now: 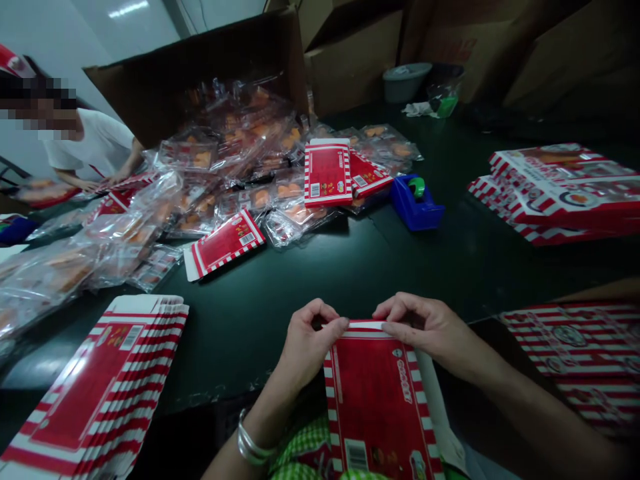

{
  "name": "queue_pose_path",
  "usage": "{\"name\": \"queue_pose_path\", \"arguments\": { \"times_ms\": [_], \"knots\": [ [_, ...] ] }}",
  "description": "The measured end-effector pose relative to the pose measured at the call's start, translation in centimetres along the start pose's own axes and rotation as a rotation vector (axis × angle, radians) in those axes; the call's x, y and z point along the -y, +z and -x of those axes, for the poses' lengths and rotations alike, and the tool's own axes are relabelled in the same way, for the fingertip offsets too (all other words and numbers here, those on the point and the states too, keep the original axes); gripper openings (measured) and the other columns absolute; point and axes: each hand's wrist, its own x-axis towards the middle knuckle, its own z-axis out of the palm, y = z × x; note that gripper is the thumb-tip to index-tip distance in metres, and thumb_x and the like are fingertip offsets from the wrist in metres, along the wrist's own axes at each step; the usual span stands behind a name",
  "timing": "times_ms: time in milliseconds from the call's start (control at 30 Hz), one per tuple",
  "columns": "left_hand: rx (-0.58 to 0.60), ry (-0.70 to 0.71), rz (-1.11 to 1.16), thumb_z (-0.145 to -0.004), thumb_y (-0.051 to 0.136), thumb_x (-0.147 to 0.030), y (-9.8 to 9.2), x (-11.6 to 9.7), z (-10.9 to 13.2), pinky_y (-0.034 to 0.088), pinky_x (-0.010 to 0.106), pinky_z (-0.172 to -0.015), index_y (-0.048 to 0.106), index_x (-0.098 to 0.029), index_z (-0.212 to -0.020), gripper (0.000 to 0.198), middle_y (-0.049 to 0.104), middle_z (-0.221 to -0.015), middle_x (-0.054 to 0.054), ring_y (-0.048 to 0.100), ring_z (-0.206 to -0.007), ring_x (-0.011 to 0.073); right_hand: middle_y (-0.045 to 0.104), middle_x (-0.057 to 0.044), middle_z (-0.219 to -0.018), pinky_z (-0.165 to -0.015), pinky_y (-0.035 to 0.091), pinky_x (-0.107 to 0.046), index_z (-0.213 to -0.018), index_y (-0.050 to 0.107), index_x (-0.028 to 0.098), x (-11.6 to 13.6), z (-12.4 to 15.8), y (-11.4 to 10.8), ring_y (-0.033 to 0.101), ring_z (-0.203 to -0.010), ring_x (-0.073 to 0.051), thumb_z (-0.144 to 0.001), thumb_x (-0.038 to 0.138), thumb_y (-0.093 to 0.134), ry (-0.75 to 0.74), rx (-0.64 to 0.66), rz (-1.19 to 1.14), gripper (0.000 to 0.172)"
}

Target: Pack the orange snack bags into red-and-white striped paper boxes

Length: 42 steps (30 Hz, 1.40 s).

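A red carton with striped red-and-white edges (pixel 375 393) lies against my lap, its far end at the table's edge. My left hand (pixel 313 333) pinches the left corner of that end between thumb and fingers. At the right corner, my right hand (pixel 420 327) grips the same end flap, thumb on top. On the table to the left is a fanned stack of flat red-and-white cartons (pixel 95 387). Past my hands lies a single red carton (pixel 226 245) with a white end flap. The inside of the held carton is hidden.
Clear plastic packs with orange pieces (pixel 200 180) heap before a large cardboard box (pixel 210 67). A blue tape dispenser (pixel 416 203) stands mid-table. Windowed boxes (pixel 560 190) are stacked at right, above printed striped cartons (pixel 575 353). A co-worker in white (pixel 97 143) sits far left.
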Motion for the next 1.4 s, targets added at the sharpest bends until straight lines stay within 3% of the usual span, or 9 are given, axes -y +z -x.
{"name": "queue_pose_path", "arguments": {
  "times_ms": [267,433,567,733,867,1033,1167,1267,1400],
  "knots": [
    [0.213,-0.012,0.002,-0.072,0.069,-0.033,-0.1,-2.8,-2.7,0.035,0.022,-0.054,0.063,-0.015,-0.066,0.02,0.056,-0.061,-0.002,0.045,-0.056,0.0098,0.069,-0.002,-0.073,-0.054,0.047,-0.026,-0.073,0.067,0.018,0.9,-1.1,-1.1,0.061,-0.061,-0.015,-0.072,0.043,0.071,0.132,-0.022,-0.1,0.025],
    [0.246,0.139,-0.117,-0.086,0.058,-0.032,-1.2,-2.9,-1.5,0.042,0.024,-0.067,0.07,-0.016,-0.078,0.022,0.063,-0.076,0.003,0.054,-0.071,0.0139,0.073,-0.005,-0.098,-0.084,0.052,-0.035,-0.083,0.073,0.023,0.1,1.5,0.7,0.066,-0.092,-0.023,-0.084,0.046,0.061,0.016,-0.242,-0.056,0.026],
    [0.202,0.058,0.059,-0.088,0.056,-0.035,-1.2,-1.6,-0.2,0.046,0.027,-0.077,0.071,-0.018,-0.1,0.025,0.07,-0.095,0.006,0.061,-0.084,0.0178,0.072,-0.002,-0.107,-0.094,0.05,-0.038,-0.093,0.074,0.03,-0.7,3.5,2.2,0.065,-0.1,-0.024,-0.091,0.047,0.053,-0.06,-0.415,0.045,0.027],
    [-0.084,0.162,-0.059,-0.087,0.06,-0.031,-0.6,-0.2,1.7,0.048,0.029,-0.081,0.072,-0.019,-0.092,0.017,0.073,-0.093,0.006,0.065,-0.086,0.0199,0.071,0.002,-0.108,-0.094,0.05,-0.036,-0.095,0.073,0.036,-1.6,4.2,2.3,0.065,-0.1,-0.022,-0.091,0.039,0.056,-0.175,-0.396,0.169,0.018],
    [0.082,0.126,0.04,-0.091,0.054,-0.038,-1.6,-0.3,2.2,0.045,0.034,-0.095,0.071,-0.02,-0.099,0.026,0.069,-0.117,0.009,0.063,-0.106,0.0237,0.07,0.003,-0.11,-0.096,0.049,-0.035,-0.094,0.073,0.036,-2.1,4.1,2.2,0.064,-0.103,-0.021,-0.091,0.037,0.057,-0.175,-0.401,0.124,0.016],
    [0.124,0.065,0.028,-0.09,0.055,-0.04,-0.6,-0.4,0.6,0.047,0.03,-0.086,0.072,-0.019,-0.098,0.028,0.072,-0.102,0.007,0.064,-0.095,0.022,0.071,-0.005,-0.111,-0.099,0.048,-0.041,-0.094,0.074,0.028,-2.8,3.2,2.5,0.064,-0.106,-0.025,-0.087,0.046,0.06,-0.008,-0.337,-0.098,0.025],
    [0.088,0.04,-0.098,-0.087,0.056,-0.044,0.7,0.9,-0.3,0.047,0.029,-0.08,0.075,-0.017,-0.09,0.033,0.073,-0.09,0.007,0.063,-0.087,0.0223,0.072,-0.014,-0.107,-0.085,0.055,-0.048,-0.099,0.073,0.019,-3.7,0.4,-0.4,0.068,-0.098,-0.032,-0.075,0.053,0.068,0.12,-0.185,-0.364,0.042],
    [0.08,-0.047,-0.035,-0.081,0.059,-0.055,0.7,2.0,-1.3,0.049,0.029,-0.074,0.074,-0.016,-0.091,0.042,0.073,-0.089,0.007,0.064,-0.084,0.023,0.066,-0.017,-0.116,-0.088,0.053,-0.049,-0.108,0.067,0.017,-4.2,-3.9,-5.3,0.062,-0.11,-0.034,-0.069,0.056,0.069,0.08,-0.464,-0.288,0.055],
    [0.039,-0.091,0.013,-0.074,0.064,-0.061,0.6,2.9,-2.3,0.051,0.029,-0.071,0.074,-0.017,-0.09,0.048,0.073,-0.088,0.006,0.065,-0.084,0.0241,0.045,-0.016,-0.142,-0.11,0.033,-0.048,-0.133,0.046,0.017,-4.5,-11.0,-10.8,0.038,-0.134,-0.034,-0.064,0.044,0.075,0.017,-0.872,-0.064,0.08]
  ]
}}
